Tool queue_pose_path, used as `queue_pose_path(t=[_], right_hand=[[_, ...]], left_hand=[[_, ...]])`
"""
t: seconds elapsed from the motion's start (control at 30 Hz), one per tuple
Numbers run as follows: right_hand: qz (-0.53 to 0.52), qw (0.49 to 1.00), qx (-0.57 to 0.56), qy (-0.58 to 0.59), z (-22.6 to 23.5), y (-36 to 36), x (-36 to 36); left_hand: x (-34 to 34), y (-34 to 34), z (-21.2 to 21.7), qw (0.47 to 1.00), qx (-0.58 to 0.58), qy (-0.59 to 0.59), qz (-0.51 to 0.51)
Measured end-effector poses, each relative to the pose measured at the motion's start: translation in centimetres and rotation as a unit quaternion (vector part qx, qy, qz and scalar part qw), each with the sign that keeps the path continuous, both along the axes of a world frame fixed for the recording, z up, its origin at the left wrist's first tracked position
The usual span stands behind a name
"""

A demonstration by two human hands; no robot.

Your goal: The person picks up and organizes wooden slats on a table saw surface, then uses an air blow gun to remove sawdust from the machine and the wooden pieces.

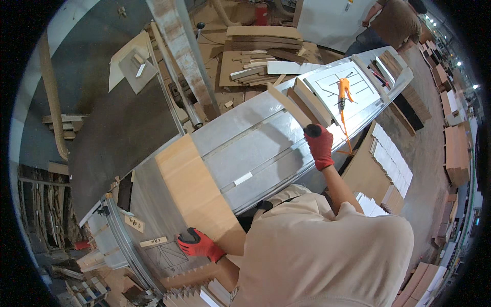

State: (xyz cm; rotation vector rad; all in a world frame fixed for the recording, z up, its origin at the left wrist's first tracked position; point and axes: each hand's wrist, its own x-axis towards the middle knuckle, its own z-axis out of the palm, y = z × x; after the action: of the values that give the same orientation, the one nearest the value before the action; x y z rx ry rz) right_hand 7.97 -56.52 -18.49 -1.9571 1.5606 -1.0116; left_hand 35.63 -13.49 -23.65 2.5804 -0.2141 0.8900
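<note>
My left hand (pixel 200 245), in a red glove with black on it, rests on the metal table with its fingers apart. Beside it lies a flat, light-brown board (pixel 197 184) set across the table. My right hand (pixel 319 147), gloved the same way, is at the near end of a thin wooden strip (pixel 288 104) and its fingers close round that end. Just past it, an orange air blow gun (pixel 344 93) with an orange hose lies on a white panel (pixel 327 79). A small white strip (pixel 243 178) sits on the table between my hands.
A slanted metal beam (pixel 181 51) rises beyond the table. Offcuts (pixel 255 64) are piled behind it. Stacked white-edged panels (pixel 391 153) stand to the right. Two small labelled wood pieces (pixel 153 241) lie near my left hand. Another person (pixel 391 23) bends at the far right.
</note>
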Motion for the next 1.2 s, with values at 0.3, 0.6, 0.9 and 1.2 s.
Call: queue_pose_path(t=[0.3,0.6,0.9,1.2], right_hand=[[-0.107,0.988,0.023,0.108,-2.1,-1.3,-2.6],[-0.117,0.978,0.042,0.165,-2.9,-1.1,-2.8],[-0.117,0.977,-0.016,0.177,0.7,0.1,-0.2],[0.370,0.925,-0.003,-0.081,0.2,9.5,14.1]], left_hand=[[-0.1,0.1,-0.2,0.999,0.044,0.023,0.003],[0.0,1.0,-1.7,0.997,0.069,0.034,0.017],[-0.6,0.3,-0.6,0.999,0.041,-0.002,0.010],[-3.6,-0.2,3.5,0.954,-0.271,0.099,-0.084]])
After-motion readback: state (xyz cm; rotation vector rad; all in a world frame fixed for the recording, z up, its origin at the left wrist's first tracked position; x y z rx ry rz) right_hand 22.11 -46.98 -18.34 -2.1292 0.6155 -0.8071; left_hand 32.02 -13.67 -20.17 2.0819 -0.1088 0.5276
